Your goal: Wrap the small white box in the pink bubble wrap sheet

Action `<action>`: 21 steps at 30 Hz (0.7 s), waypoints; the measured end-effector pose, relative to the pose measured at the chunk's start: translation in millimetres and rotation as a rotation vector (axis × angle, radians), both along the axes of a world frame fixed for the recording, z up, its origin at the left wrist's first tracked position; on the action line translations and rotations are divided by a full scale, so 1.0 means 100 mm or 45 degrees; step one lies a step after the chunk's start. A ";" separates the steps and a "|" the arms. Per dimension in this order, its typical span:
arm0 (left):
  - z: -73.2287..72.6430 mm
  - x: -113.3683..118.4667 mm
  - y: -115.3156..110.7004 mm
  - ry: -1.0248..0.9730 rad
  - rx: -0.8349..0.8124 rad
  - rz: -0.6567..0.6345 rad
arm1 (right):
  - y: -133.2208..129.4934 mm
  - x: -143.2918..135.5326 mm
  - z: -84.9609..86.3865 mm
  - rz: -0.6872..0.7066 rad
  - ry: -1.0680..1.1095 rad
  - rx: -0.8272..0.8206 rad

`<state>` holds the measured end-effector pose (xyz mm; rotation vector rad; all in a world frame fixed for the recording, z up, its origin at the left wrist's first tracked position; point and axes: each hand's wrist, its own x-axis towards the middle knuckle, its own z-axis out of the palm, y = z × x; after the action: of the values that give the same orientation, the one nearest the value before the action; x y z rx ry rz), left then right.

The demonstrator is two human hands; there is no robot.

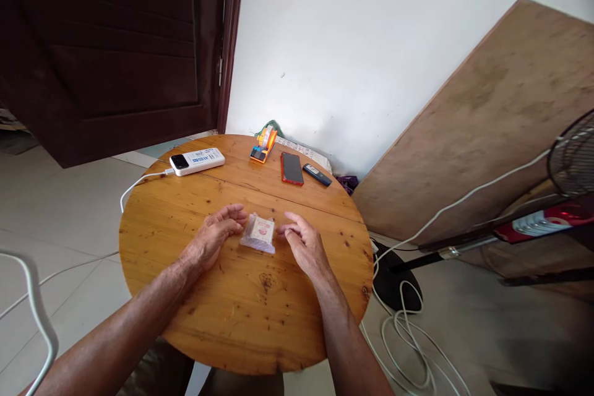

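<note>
A small square packet (260, 232), whitish with red print and wrapped in clear plastic, lies on the round wooden table (241, 303). Just left of it is my left hand (216, 232), fingers loosely curved and apart, holding nothing. On the packet's other side, my right hand (304, 244) hovers close with its fingers spread and nothing between them. Neither hand visibly grips the packet.
Toward the table's far side are a white power bank (199, 161) with a cable, an orange tape dispenser (264, 143), a red-edged phone (292, 169) and a dark handheld device (317, 174). A standing fan (573, 154) and coiled cable (408, 337) are at the right.
</note>
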<state>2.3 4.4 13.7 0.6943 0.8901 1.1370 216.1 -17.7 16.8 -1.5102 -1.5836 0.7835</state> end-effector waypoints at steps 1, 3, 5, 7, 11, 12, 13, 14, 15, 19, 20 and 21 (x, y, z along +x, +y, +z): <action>0.01 0.00 0.00 0.000 0.003 -0.025 | -0.01 -0.01 0.01 0.029 0.024 -0.013; 0.02 0.00 -0.01 -0.015 0.005 -0.075 | -0.02 -0.04 0.02 0.074 0.053 -0.026; 0.02 0.00 -0.02 -0.034 0.007 -0.098 | -0.03 -0.05 0.03 0.084 0.043 -0.026; 0.01 0.00 -0.02 -0.038 0.004 -0.089 | -0.02 -0.05 0.03 0.054 -0.011 0.008; -0.01 -0.02 0.01 -0.060 -0.042 0.015 | -0.02 -0.04 0.03 -0.030 -0.145 0.259; -0.01 -0.03 0.02 -0.084 -0.071 0.040 | -0.02 -0.05 0.04 -0.018 -0.165 0.322; -0.01 -0.03 0.03 -0.115 -0.104 0.059 | -0.02 -0.05 0.04 0.011 -0.182 0.370; -0.01 -0.04 0.04 -0.148 -0.137 0.070 | -0.03 -0.06 0.05 0.053 -0.202 0.403; -0.01 -0.05 0.04 -0.180 -0.166 0.075 | -0.04 -0.08 0.05 0.100 -0.224 0.423; 0.00 -0.06 0.06 -0.236 -0.207 0.061 | -0.07 -0.14 0.05 0.207 -0.298 0.429; 0.00 -0.05 0.05 -0.231 -0.200 0.047 | -0.08 -0.16 0.04 0.204 -0.308 0.424; 0.00 -0.05 0.05 -0.224 -0.188 0.029 | -0.08 -0.18 0.03 0.192 -0.316 0.423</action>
<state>-2.5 9.0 14.2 0.4572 0.8247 1.1220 198.3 -25.6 19.8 -1.2923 -1.9214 0.3953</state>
